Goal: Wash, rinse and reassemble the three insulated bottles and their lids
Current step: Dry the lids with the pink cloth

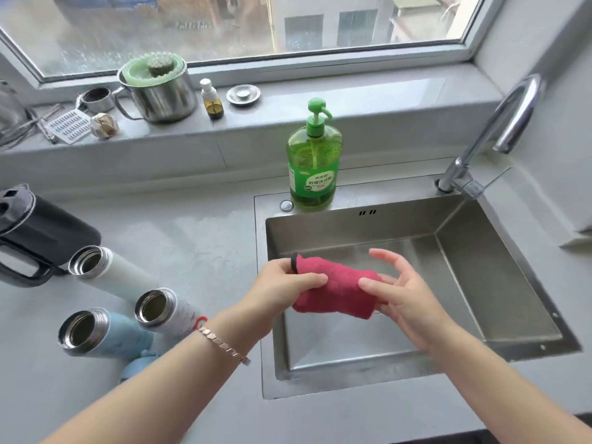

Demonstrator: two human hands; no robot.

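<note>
Pinched between left hand (282,283) and right hand (407,293): cloth (336,293) over sink (480,267)
Three lidless bottles (105,331) sit at 9 o'clock of the sink, soap (314,161) at 12

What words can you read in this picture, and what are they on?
"柠檬洗洁精": on the white label of the soap bottle.
Smaller print above and below it on that label: too blurred to read.
White bottle, speckled bottle, blue bottle, kettle, cloth: no words show on them.
</note>
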